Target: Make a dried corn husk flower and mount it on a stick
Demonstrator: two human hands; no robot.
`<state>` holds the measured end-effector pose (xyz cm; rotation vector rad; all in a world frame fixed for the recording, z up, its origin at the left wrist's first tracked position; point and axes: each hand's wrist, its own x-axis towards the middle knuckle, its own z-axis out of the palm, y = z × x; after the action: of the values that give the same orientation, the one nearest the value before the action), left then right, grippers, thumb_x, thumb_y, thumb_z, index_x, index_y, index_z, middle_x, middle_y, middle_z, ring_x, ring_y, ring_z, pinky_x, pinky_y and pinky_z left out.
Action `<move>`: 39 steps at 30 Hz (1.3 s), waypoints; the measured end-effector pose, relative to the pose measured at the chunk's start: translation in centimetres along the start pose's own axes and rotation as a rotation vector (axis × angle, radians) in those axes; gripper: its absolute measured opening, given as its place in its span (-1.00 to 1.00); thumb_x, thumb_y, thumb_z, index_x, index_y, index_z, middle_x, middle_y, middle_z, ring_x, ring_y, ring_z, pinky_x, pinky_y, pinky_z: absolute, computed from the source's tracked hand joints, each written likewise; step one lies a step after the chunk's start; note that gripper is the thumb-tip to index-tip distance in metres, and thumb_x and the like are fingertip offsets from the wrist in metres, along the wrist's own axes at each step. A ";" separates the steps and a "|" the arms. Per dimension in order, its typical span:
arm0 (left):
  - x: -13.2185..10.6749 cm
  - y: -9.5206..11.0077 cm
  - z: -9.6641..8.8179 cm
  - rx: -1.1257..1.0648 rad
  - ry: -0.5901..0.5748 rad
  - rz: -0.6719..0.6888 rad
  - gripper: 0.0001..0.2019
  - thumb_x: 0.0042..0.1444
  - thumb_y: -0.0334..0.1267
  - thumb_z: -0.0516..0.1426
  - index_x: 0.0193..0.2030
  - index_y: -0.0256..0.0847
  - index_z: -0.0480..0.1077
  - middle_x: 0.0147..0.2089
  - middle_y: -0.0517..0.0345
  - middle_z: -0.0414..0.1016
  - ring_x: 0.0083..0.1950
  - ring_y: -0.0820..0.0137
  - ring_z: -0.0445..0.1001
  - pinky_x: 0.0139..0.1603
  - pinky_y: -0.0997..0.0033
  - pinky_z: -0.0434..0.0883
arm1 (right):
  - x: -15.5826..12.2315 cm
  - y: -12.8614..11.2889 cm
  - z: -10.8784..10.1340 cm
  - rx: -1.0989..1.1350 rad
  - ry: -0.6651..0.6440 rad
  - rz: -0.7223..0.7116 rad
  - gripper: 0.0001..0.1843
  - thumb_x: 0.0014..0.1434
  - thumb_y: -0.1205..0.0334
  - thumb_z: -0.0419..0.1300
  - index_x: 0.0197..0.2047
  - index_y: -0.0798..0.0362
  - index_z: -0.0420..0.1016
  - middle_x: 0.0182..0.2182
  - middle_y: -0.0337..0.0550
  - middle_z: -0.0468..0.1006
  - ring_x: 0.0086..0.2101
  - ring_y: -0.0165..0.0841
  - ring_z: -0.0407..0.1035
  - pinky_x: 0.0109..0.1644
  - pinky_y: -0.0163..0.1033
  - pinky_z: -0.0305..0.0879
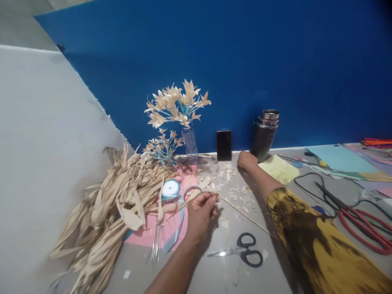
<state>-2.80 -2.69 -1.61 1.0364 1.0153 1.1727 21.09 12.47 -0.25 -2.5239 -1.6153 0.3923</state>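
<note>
My left hand (200, 210) is closed in a pinch around the end of a thin stick (245, 215), which slants down to the right towards my right sleeve. A small bit of dry husk (214, 194) shows at the pinched end. Farther back, my right hand (247, 160) reaches to the table beside a dark thermos bottle (263, 136); its fingers are hidden from me. Between the hands lie husk scraps (240, 196). Black-handled scissors (245, 249) rest in front. Left of my left hand are a roll of tape (192, 190) and a light-blue ribbon spool (170, 188).
Dry corn husks (122, 208) pile up at the left, over pink paper (147, 230). Husk flowers (180, 102) stand in a clear vase (190, 145). A phone (224, 145) leans on the blue board. Yellow paper (281, 169) and red-handled shears (364, 224) lie right.
</note>
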 end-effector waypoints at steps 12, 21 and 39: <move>-0.2 0.1 0.4 -0.127 -0.008 -0.051 -0.68 -0.07 -0.04 0.37 -0.41 -0.28 0.50 -0.40 0.12 0.54 -0.62 0.62 0.26 -0.62 0.57 0.15 | -10.6 2.1 -6.8 0.311 -0.101 -0.268 -0.71 0.36 0.09 0.12 -0.12 0.03 0.63 -0.28 -0.14 0.64 -0.34 -0.30 0.48 -0.32 -0.26 0.32; -2.1 0.6 1.2 0.178 -0.032 0.212 -0.86 0.08 -0.25 0.24 -0.46 -0.22 0.51 -0.41 0.19 0.38 -0.53 0.54 0.27 -0.52 0.49 0.24 | -19.9 3.1 -2.7 0.935 -0.221 -0.435 -0.55 0.24 -0.17 0.16 -0.49 0.01 0.42 -0.62 -0.29 0.35 -0.59 -0.42 0.17 -0.48 -0.29 0.12; -2.1 0.4 1.4 0.221 -0.225 -0.010 -0.81 0.15 -0.24 0.17 -0.39 -0.24 0.58 -0.54 0.12 0.47 -0.59 0.46 0.34 -0.51 0.46 0.28 | -20.2 2.8 0.4 0.908 -0.111 -0.380 -0.62 0.17 -0.08 0.17 -0.51 0.01 0.42 -0.59 -0.30 0.31 -0.51 -0.38 0.19 -0.42 -0.28 0.14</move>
<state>-1.72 -4.92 -0.80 1.3049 0.9834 0.9254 15.42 -7.05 1.80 -1.5189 -1.4302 0.9557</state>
